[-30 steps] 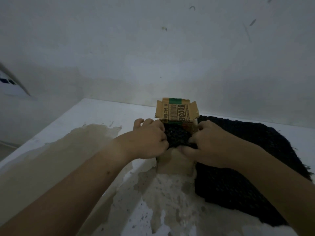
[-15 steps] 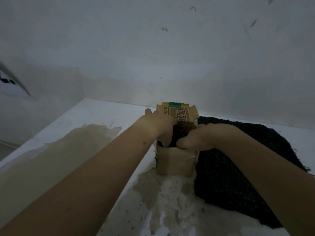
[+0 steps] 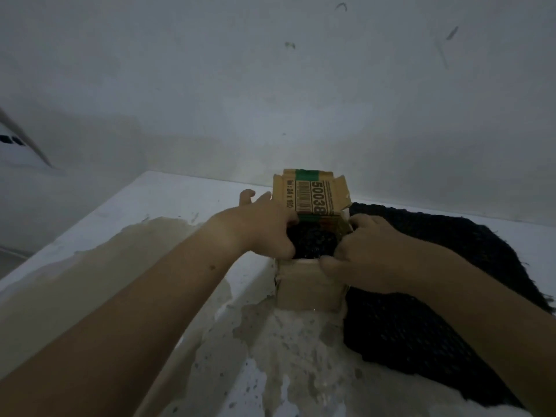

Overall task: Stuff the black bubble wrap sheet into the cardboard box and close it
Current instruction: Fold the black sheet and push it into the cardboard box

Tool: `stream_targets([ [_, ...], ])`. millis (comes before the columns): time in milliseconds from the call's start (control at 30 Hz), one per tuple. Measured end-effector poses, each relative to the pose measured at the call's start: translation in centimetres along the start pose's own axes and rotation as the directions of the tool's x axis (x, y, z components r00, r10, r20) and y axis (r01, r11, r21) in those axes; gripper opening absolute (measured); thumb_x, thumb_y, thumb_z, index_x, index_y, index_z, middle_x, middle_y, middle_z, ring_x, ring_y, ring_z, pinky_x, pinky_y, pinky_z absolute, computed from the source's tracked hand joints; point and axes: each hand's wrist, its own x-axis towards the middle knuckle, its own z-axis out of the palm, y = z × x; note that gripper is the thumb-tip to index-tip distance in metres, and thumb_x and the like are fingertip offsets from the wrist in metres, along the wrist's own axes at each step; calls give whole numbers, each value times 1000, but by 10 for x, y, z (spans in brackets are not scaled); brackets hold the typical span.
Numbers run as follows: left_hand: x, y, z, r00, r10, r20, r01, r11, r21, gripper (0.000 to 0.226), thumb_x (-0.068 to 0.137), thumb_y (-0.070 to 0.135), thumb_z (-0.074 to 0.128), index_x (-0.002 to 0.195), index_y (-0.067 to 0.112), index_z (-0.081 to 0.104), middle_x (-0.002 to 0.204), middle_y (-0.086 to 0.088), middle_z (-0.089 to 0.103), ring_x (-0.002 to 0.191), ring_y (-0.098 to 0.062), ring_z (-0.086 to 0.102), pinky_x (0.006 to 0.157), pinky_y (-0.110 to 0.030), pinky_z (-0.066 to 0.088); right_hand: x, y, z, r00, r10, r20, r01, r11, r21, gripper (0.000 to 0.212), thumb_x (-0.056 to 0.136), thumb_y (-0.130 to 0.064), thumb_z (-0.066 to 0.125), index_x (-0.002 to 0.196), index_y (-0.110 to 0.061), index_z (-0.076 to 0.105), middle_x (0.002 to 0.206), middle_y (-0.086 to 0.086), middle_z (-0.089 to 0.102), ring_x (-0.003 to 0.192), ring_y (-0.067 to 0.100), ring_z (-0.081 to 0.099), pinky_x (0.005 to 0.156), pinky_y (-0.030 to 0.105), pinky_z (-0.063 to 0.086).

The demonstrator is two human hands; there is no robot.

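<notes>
Left hand (image 3: 264, 230) and right hand (image 3: 367, 254) each gripped the black bubble wrap sheet (image 3: 388, 335) inside the open brown cardboard box (image 3: 310, 287)

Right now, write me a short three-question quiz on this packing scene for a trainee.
1. True or false: the cardboard box has its rear flap raised, not folded shut.
2. Most of the black bubble wrap sheet lies: A) left of the box, B) right of the box, C) fully inside it.
3. Which is nearer the loose part of the sheet, the left hand or the right hand?
Key: 1 true; 2 B; 3 right hand.
</notes>
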Motion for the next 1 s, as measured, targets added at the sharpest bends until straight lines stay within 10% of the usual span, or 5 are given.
stream_targets([
  [133, 4, 13, 3, 998, -27, 51, 24, 998, 59, 45, 73, 31, 63, 117, 29, 55, 110, -8, 54, 120, -28, 36, 109, -50, 5, 6, -6, -1, 997, 28, 75, -25, 999, -40, 62, 89, -72, 26, 78, -23, 62, 107, 9, 53, 124, 33, 29, 108, 45, 19],
  [267, 7, 19, 0, 992, -77, 99, 72, 996, 53, 46, 76, 27, 61, 121, 27, 51, 100, -5, 51, 103, -28, 41, 86, -40, 23, -4, 2, -11, 964, -79, -253, 69, 997, -47, 46, 76, -71, 52, 83, -26, 61, 79, -5, 58, 89, 21, 48, 74, 35, 44],
  [633, -3, 6, -2, 998, 32, -47, -38, 990, -136, 51, 79, 37, 59, 130, 36, 52, 122, 0, 60, 129, -25, 41, 114, -47, 1, -2, -5, 15, 997, -61, -42, 55, 989, -140, 42, 78, -59, 62, 97, -22, 69, 123, 5, 60, 144, 28, 8, 116, 56, -4],
  [833, -54, -2, 15, 955, 77, -287, -111, 988, -106, 45, 75, 67, 46, 106, 36, 58, 132, 10, 55, 149, -21, 14, 114, -40, -8, -14, 6, 8, 946, -70, -315, 67, 998, -21, 29, 76, -57, 62, 94, -34, 64, 110, -2, 56, 125, 27, 33, 102, 41, 23],
  [1000, -61, 4, 34, 947, 176, -268, -149, 982, 117, 29, 86, 45, 56, 106, 28, 67, 140, 8, 43, 143, -21, 22, 114, -45, 0, -10, -4, 16, 988, -54, -144, 37, 992, -122, 28, 77, -54, 60, 83, -27, 65, 110, 4, 62, 137, 30, 23, 115, 52, 6],
])
